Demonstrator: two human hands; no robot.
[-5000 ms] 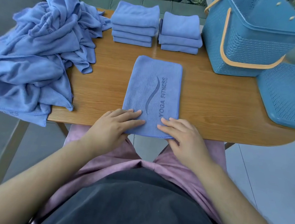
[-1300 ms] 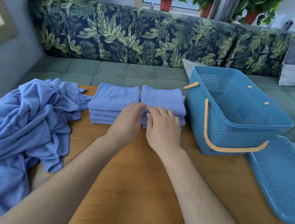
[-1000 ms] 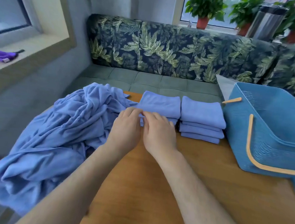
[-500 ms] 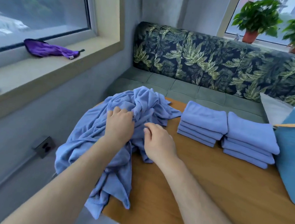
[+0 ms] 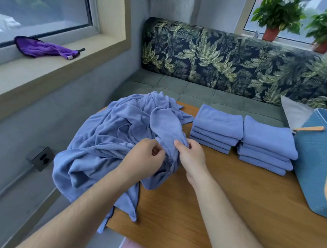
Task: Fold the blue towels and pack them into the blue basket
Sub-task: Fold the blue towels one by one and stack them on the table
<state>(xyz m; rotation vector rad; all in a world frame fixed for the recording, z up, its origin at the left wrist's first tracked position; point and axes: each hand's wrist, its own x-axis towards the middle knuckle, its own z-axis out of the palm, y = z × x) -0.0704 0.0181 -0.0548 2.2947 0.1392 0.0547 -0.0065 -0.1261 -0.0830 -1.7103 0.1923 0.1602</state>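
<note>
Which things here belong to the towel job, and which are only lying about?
For the job: unfolded towel pile, gripped by left hand and right hand; two folded towel stacks; blue basket.
Lying about: purple cloth; potted plants; white cushion; wall socket.

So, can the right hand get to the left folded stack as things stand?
Probably yes: the right hand is close beside the stack with only bare table between, but it grips a towel from the pile and would have to let go first.

Soft daylight from the windows (image 5: 40, 1); faint shadows; blurred potted plants (image 5: 279, 14); wide-angle bending at edges.
</note>
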